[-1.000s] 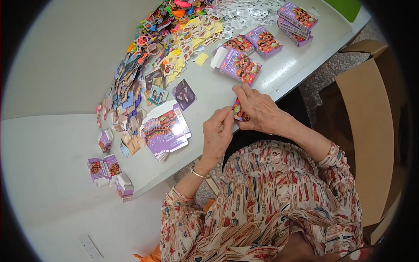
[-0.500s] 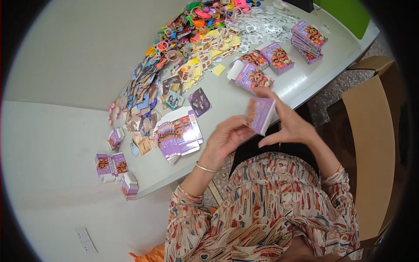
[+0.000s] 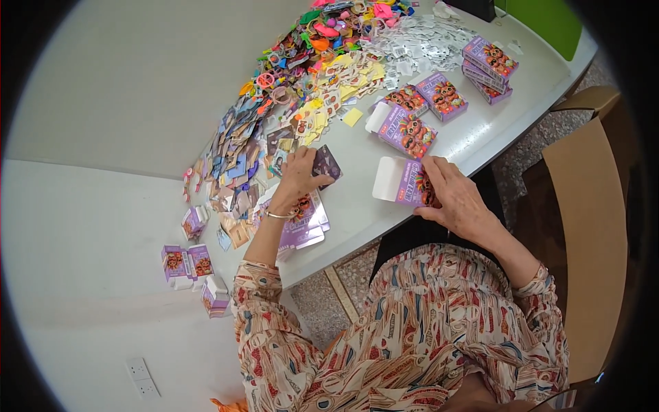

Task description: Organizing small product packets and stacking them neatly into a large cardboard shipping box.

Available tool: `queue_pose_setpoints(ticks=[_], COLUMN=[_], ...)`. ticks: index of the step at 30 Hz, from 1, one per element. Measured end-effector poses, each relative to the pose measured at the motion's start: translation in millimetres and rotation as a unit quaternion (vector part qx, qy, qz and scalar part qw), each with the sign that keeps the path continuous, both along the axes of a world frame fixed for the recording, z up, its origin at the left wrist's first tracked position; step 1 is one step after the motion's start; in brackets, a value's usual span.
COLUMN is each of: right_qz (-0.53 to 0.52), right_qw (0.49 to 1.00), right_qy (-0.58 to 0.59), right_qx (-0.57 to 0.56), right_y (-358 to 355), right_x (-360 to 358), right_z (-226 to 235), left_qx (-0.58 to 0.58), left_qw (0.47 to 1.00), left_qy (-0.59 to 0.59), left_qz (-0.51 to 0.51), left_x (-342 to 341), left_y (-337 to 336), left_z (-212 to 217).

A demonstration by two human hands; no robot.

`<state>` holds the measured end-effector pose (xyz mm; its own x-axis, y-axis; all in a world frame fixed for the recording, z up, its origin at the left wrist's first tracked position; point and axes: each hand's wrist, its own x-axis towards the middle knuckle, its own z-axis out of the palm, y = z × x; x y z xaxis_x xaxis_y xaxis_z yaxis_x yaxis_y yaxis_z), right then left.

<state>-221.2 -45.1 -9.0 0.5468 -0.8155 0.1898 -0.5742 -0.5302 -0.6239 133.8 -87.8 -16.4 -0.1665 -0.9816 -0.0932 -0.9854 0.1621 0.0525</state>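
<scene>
My right hand (image 3: pixel 454 199) holds a small purple carton (image 3: pixel 410 182) with cartoon fruit-like figures on it. The carton lies at the table's near edge, its white end flap spread out to the left. Further left, my left hand (image 3: pixel 300 180) reaches over the loose cards, palm down, thumb apart from the fingers. A dark picture card (image 3: pixel 327 165) lies partly beneath that hand, at its thumb and fingertips; the card still rests on the table. Flat, unfolded purple cartons (image 3: pixel 302 230) sit under my left wrist and are partly hidden by it.
Beyond the right hand are an open-flapped purple carton (image 3: pixel 405 130), more cartons (image 3: pixel 443 96) and a stack (image 3: pixel 489 65). Heaps of cards (image 3: pixel 237 151), yellow stickers (image 3: pixel 343 75), colourful trinkets (image 3: pixel 322 34) and white packets (image 3: pixel 425 41) cover the far side. A cardboard box (image 3: pixel 590 240) stands right.
My left hand has left the carton and moved left to the dark card. The right hand has lowered the carton to the table, its flap now showing. The view has shifted slightly.
</scene>
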Motion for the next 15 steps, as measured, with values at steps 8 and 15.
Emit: queue_pose_setpoints(ticks=[8,15], right_qz=[-0.026,-0.045], right_qw=[0.999,0.999], right_qy=[-0.015,-0.008], right_qx=[0.022,0.005], right_y=[3.1,1.1], right_x=[8.7,12.3], right_z=[-7.8,-13.7], left_qx=[0.034,0.028], left_qw=[0.998,0.851], left_qy=[0.049,0.503], left_qz=[0.038,0.147], left_x=[-5.8,-21.6], left_y=[-20.5,-10.0], left_z=[7.3,47.1])
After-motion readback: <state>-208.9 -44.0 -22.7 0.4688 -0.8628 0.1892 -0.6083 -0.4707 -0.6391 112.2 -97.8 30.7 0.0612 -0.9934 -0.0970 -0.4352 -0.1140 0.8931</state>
